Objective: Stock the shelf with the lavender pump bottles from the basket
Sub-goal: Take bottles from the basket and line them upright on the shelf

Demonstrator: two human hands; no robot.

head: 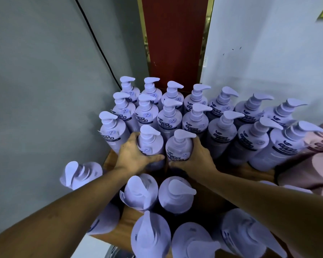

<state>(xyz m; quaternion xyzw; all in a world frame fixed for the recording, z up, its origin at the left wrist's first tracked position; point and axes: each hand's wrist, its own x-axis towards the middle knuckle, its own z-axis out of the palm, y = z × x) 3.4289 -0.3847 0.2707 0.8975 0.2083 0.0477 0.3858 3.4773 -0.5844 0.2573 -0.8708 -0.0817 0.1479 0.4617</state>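
Two lavender pump bottles are being held upright at frame centre, side by side, just in front of the stocked rows. The left bottle (151,144) is being gripped by the left hand (134,155), with fingers curled round the body's far left side and the thumb (156,157) laid across the lower front. The right bottle (179,148) is being gripped by the right hand (197,157), with fingers wrapped round its right side and the thumb pressed low on the front. Both are smooth matte plastic cylinders with rounded shoulders, stepped collars and flat teardrop pump heads, spouts pointing right. Dark labels with white print are being shown on the fronts. The bases are being hidden by the hands, so contact with the shelf cannot be told.

The wooden shelf board (108,161), brown and grained, is being exposed at centre left and under the right-hand rows. Stocked bottles (220,131) of the same kind are being kept upright in tight rows from upper centre to centre right. More lavender bottles (175,194) are being seen from above in the lower frame, blurred, on a lower level. Pink bottles (319,142) are being cropped at the right edge.

A grey wall (35,81) at left is being crossed by a black cable (97,45). A dark red panel (173,43) is being framed at top centre and a white wall (268,53) at upper right.
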